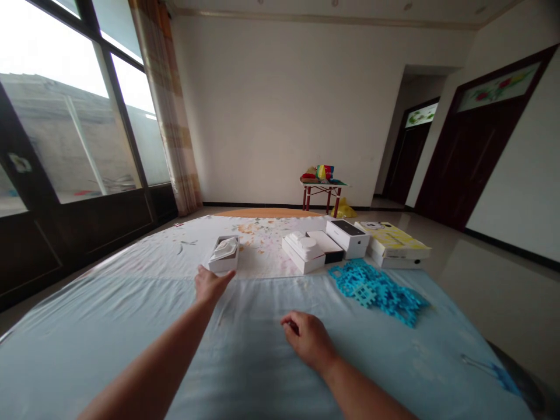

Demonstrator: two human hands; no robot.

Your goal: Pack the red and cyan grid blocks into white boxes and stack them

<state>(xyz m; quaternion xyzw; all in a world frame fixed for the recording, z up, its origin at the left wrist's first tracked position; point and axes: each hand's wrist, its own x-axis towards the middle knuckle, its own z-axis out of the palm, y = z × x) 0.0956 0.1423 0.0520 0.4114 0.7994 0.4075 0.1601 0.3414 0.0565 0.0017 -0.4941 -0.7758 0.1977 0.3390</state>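
Observation:
My left hand [213,284] reaches to the near side of a small open white box [224,263], with thumb and fingers spread apart. Whether it touches the box I cannot tell. Inside that box lies a white, wrapped-looking item [224,248]. My right hand [308,338] is curled into a loose fist low over the light blue cloth [258,361], and I see nothing in it. Beyond and to its right is a heap of blue interlocking plastic pieces [378,290].
Behind the heap stand a white box with white items on top [304,262], an open box with a dark side [326,245], a white phone box [347,239] and a yellow-and-white box [394,245]. A small table [324,184] stands by the far wall.

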